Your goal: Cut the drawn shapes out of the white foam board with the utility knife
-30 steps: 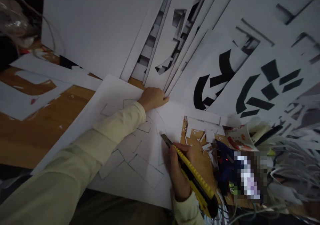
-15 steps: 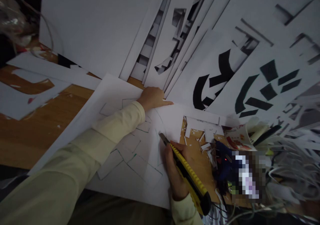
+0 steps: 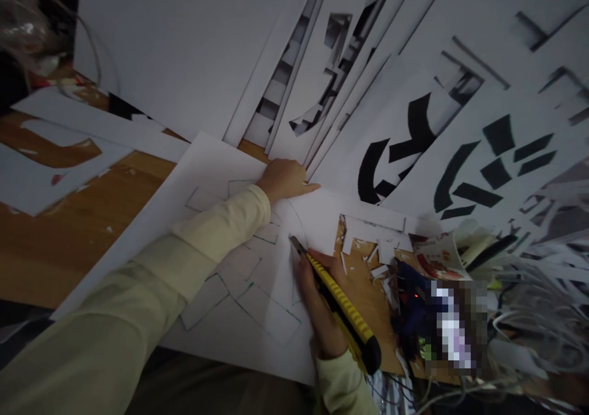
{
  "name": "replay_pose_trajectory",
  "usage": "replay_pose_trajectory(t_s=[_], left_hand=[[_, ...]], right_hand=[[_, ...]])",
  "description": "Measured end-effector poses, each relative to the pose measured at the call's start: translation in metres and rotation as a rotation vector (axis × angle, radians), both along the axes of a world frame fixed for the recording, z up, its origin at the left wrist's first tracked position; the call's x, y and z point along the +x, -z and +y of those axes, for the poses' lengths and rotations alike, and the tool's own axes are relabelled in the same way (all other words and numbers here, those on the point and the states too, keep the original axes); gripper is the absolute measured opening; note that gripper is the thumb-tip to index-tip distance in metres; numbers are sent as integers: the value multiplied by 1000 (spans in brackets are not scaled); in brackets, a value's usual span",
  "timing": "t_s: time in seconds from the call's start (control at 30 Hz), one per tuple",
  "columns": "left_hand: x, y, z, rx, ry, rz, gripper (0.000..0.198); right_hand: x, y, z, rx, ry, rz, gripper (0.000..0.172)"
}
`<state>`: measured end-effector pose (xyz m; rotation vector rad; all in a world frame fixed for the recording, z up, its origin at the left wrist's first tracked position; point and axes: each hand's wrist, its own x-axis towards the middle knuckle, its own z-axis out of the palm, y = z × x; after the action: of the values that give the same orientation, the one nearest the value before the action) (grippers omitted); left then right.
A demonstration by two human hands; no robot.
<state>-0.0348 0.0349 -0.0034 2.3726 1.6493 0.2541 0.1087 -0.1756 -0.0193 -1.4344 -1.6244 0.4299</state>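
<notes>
My right hand [image 3: 319, 295] grips a yellow and black box cutter [image 3: 343, 301]. Its blade is out, and the tip is at a drawn line on a white sheet [image 3: 221, 353]; whether it has gone into the surface I cannot tell. Thin green and dark outlines of rectangles and a curve cover the sheet. Near the sheet's far edge my left hand [image 3: 286, 180] lies flat on it, thumb stretched to the right. My left forearm crosses the sheet and hides part of the drawing.
White boards with cut-out shapes [image 3: 313, 89] lean at the back. Right of them stands a board with black painted shapes [image 3: 494, 169]. White scraps [image 3: 380, 271] litter the wooden table [image 3: 115, 218]. A dark blue tool [image 3: 409, 292] with a red light and tangled cables [image 3: 538, 329] lie at right.
My right hand and the box cutter have shifted slightly up and left, the blade tip moving along the sheet. My left hand stays in place on the sheet.
</notes>
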Motion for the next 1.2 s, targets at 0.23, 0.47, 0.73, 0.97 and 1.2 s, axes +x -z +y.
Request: replay_pose_trajectory(t_s=[0.23, 0.47, 0.73, 0.97, 1.2], left_hand=[[1, 3, 2, 15, -9, -20, 70], [0, 6, 1, 32, -2, -13, 73], [8, -1, -4, 30, 56, -13, 62], [32, -3, -18, 19, 106, 26, 63], [54, -17, -22, -102, 11, 171, 88]], right_hand=[[-1, -4, 1, -46, 41, -16, 11], [1, -2, 3, -56, 28, -26, 12], [-2, 1, 4, -7, -21, 26, 9], [-1, 8, 8, 54, -50, -36, 12], [1, 32, 18, 69, -131, -118, 14]])
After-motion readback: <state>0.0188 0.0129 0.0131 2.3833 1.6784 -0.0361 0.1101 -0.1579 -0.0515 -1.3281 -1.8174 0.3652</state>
